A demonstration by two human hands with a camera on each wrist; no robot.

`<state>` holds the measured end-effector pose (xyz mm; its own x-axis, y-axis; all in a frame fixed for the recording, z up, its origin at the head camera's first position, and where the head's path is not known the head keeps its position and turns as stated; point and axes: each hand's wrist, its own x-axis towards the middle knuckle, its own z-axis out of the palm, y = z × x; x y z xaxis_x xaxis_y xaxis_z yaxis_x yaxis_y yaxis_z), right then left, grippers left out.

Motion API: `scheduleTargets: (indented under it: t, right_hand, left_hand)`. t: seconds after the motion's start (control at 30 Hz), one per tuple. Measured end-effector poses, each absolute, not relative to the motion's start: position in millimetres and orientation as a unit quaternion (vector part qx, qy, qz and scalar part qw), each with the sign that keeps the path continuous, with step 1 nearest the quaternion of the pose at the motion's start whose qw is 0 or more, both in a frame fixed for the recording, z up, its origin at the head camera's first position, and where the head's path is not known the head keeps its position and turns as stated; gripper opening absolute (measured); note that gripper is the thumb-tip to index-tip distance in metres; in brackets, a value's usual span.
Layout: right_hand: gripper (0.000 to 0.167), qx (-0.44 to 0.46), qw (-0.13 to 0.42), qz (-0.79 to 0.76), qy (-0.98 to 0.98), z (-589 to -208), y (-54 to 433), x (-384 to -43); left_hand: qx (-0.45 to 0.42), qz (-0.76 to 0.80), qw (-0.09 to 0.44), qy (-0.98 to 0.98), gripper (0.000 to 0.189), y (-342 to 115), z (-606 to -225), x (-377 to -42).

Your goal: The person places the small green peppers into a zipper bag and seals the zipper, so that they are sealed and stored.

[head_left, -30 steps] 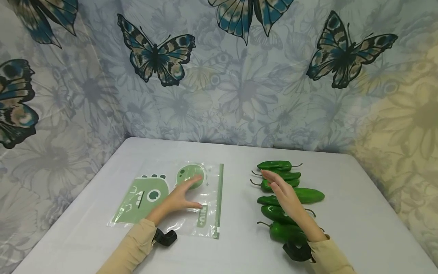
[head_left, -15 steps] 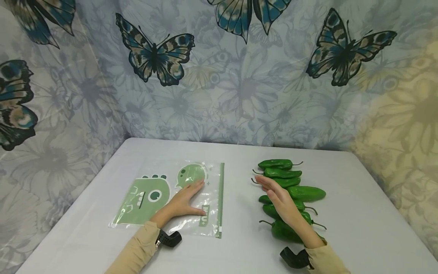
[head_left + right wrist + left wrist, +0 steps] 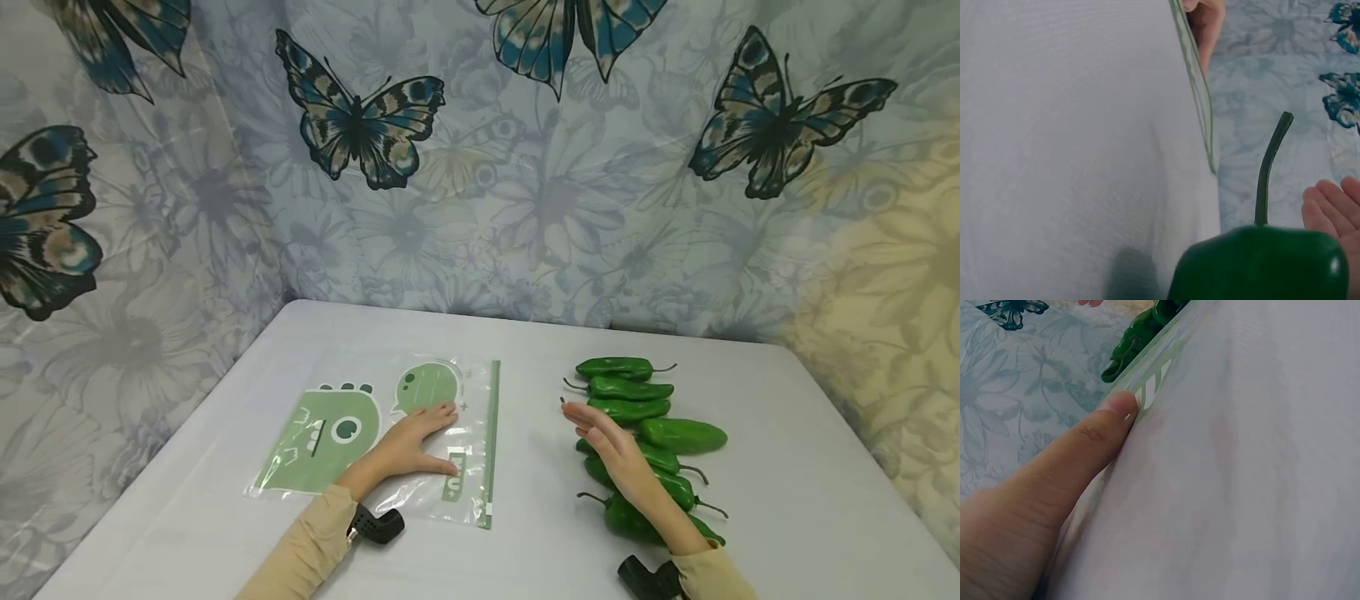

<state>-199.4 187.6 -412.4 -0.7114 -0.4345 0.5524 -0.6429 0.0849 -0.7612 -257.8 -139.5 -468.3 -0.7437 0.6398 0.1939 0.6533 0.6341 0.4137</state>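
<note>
A clear zip bag (image 3: 347, 450) printed with green cartoon shapes lies flat on the white table, its green zip edge on the right. My left hand (image 3: 408, 443) rests on the bag with fingers spread; in the left wrist view its thumb (image 3: 1100, 428) lies against the plastic. To the right, several green peppers (image 3: 682, 435) lie in a column. Over them is my right hand (image 3: 615, 446), fingers extended and holding nothing, hiding parts of the middle peppers. A near pepper (image 3: 1260, 265) with an upright-looking stem fills the bottom of the right wrist view.
The white table (image 3: 528, 467) has a strip between the bag and the peppers. Behind it and at its left hangs a floral cloth (image 3: 547, 208) with butterfly prints. Black wrist cameras (image 3: 378, 525) sit at both wrists.
My left hand has come down onto the bag, its thumb shifting toward the near side. My right hand has drawn slightly nearer to me, uncovering the far peppers.
</note>
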Motion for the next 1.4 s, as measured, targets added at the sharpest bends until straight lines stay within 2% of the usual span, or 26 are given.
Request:
scheduleTargets:
  t: [0.4, 0.6, 0.9, 1.17, 1.4]
  right_hand:
    - [0.034, 0.367, 0.099, 0.552, -0.742, -418.2, 180.9, -199.9]
    - [0.034, 0.356, 0.074, 0.548, -0.754, -417.4, 175.3, -198.7]
    - [0.034, 0.375, 0.077, 0.57, -0.727, -418.7, 170.4, -199.3]
    - [0.034, 0.346, 0.073, 0.572, -0.74, -408.8, 143.7, -201.9]
    - [0.034, 0.313, 0.045, 0.632, -0.707, -418.6, 119.3, -202.0]
  left_hand:
    - [-0.344, -0.266, 0.017, -0.9, 0.08, -142.0, -469.1, -256.0]
    - [-0.353, -0.272, 0.038, -0.894, 0.077, -141.5, -470.5, -258.5]
    - [-0.326, -0.307, 0.065, -0.892, 0.073, -142.2, -468.4, -257.0]
    - [-0.309, -0.315, 0.091, -0.893, 0.07, -141.4, -464.9, -257.8]
    - [-0.312, -0.339, 0.106, -0.881, 0.067, -140.6, -467.2, -256.3]
